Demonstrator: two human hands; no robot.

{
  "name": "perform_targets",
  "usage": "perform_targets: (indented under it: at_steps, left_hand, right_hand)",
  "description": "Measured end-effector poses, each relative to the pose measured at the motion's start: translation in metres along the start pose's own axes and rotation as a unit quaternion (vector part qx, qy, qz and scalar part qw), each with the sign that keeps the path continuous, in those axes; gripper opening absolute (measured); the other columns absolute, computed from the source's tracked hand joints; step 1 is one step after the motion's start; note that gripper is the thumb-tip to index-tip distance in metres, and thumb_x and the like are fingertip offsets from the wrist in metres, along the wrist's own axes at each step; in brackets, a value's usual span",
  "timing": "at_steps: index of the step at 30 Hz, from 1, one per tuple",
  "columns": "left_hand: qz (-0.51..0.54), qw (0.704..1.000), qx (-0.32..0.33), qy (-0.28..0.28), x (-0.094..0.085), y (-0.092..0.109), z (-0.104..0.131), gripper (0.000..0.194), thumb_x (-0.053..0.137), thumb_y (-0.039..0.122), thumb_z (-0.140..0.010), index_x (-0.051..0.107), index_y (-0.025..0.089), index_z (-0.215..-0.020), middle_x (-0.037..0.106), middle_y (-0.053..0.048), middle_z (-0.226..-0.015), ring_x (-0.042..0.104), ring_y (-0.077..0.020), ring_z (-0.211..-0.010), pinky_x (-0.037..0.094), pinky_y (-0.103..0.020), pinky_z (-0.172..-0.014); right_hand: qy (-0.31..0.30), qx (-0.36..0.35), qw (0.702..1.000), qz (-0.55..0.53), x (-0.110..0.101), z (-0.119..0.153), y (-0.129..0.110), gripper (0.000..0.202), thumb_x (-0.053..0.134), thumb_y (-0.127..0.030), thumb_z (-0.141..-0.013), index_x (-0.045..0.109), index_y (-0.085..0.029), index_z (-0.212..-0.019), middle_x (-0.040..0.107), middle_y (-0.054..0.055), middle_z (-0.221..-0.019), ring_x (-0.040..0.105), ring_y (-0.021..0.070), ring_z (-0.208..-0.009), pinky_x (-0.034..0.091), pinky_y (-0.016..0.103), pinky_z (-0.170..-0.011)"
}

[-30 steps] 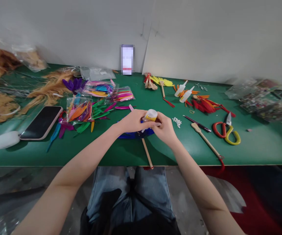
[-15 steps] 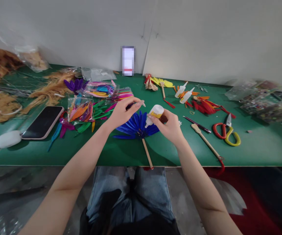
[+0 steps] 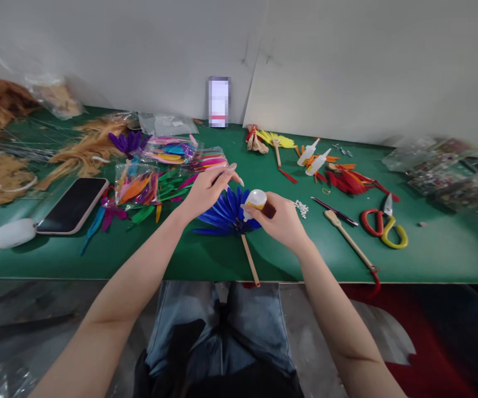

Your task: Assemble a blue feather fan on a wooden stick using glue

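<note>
Head view: your right hand [image 3: 282, 218] is pinched around a bottle [image 3: 257, 198], thumb and fingers closed on its sides. The bottle is white with a yellow label, tipped so that its rounded base faces up and its narrow nozzle [image 3: 246, 215] points down over the middle of the fan [image 3: 218, 215]. Whether the nozzle touches the fan you cannot tell from here.

The fan lies on the green tabletop [image 3: 206, 260], below and between your two hands. Its plumes are deep blue, long and narrow, spread in a broad arc with their points running away from you and out to the sides. They gather in a darker, brownish cluster [image 3: 238, 225] near the top of the handle [image 3: 250, 260], which is pale wood, slim and straight, slanting toward you to the tabletop's near edge.

Your left hand [image 3: 208, 190] hovers over the fan's far left part, fingers loosely bent; whether they hold something small you cannot tell.

Just right of your right hand lie white bits [image 3: 301, 208], then a pen [image 3: 334, 211], a stick [image 3: 351, 237] and scissors [image 3: 384, 221]. Green feathers [image 3: 171, 185] lie just left of your left hand.
</note>
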State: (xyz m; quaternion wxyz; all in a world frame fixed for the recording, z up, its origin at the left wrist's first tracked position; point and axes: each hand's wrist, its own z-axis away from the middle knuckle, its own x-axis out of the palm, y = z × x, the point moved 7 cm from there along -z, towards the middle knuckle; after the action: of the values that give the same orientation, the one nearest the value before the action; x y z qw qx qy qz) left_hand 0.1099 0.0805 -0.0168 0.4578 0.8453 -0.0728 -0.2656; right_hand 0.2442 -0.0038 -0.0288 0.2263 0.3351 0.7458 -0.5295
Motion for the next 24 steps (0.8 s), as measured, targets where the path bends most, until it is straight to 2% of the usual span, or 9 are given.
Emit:
perform_targets:
  at_steps: [3,9,16,24]
  left_hand:
    - [0.021,1.000,-0.011,0.005,0.001,-0.004,0.001,0.049,0.034,0.047,-0.096,0.068,0.017,-0.079,0.049,0.002,-0.054,0.046,-0.0093,-0.050,0.040,-0.025,-0.058]
    - [0.051,0.998,-0.027,-0.009,0.003,-0.007,0.001,0.051,0.033,0.049,-0.096,0.068,0.017,-0.078,0.035,0.005,-0.049,0.035,-0.0092,-0.045,0.032,-0.026,-0.051]
    - [0.049,0.998,-0.033,-0.014,0.004,-0.007,0.002,0.055,0.030,0.053,-0.095,0.067,0.017,-0.077,0.032,0.005,-0.048,0.033,-0.0097,-0.044,0.033,-0.027,-0.051]
    - [0.051,0.998,-0.040,-0.013,0.005,-0.007,0.002,0.057,0.030,0.055,-0.094,0.067,0.016,-0.076,0.033,0.004,-0.049,0.034,-0.0098,-0.046,0.031,-0.026,-0.049]
  right_hand:
    - [-0.006,-0.012,1.000,0.009,0.006,0.001,0.001,0.036,0.059,-0.047,-0.083,0.044,-0.020,-0.063,0.042,-0.004,-0.056,0.038,0.0098,-0.050,0.028,0.025,-0.050]
    - [-0.015,-0.025,0.999,0.021,0.014,0.001,-0.002,0.037,0.058,-0.046,-0.084,0.041,-0.021,-0.063,0.040,-0.004,-0.057,0.037,0.0104,-0.051,0.027,0.026,-0.051]
    - [-0.023,-0.026,0.999,0.027,0.017,0.001,-0.002,0.037,0.060,-0.045,-0.083,0.041,-0.021,-0.062,0.041,-0.003,-0.057,0.037,0.0105,-0.052,0.027,0.026,-0.050]
    - [-0.039,-0.027,0.999,-0.003,0.021,0.002,-0.004,0.034,0.060,-0.046,-0.083,0.047,-0.020,-0.065,0.044,-0.003,-0.059,0.039,0.0111,-0.053,0.028,0.026,-0.051]
